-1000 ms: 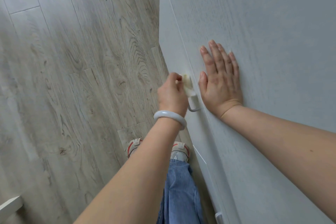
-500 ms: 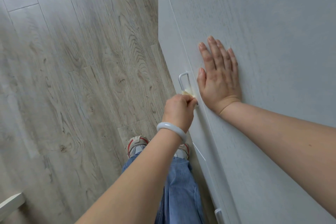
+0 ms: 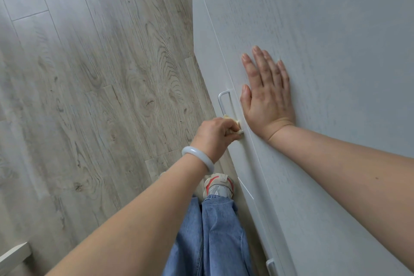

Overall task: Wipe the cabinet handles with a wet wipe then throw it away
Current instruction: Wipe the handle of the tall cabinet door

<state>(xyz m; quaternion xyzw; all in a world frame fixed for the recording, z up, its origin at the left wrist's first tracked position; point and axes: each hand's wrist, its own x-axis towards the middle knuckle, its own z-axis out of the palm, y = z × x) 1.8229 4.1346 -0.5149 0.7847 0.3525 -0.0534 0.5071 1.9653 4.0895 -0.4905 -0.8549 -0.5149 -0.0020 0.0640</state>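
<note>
My left hand curls round a folded wet wipe, pinching it against the near end of the white cabinet handle; most of the wipe is hidden under my fingers. My right hand lies flat on the cabinet door, fingers straight and together, thumb just beside the handle. A pale bangle rings my left wrist. A second handle shows nearer my body.

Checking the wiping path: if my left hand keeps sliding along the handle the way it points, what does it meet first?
The left hand, gripping the wipe, points along the handle; it would probably meet the handle's far bend first.
</note>
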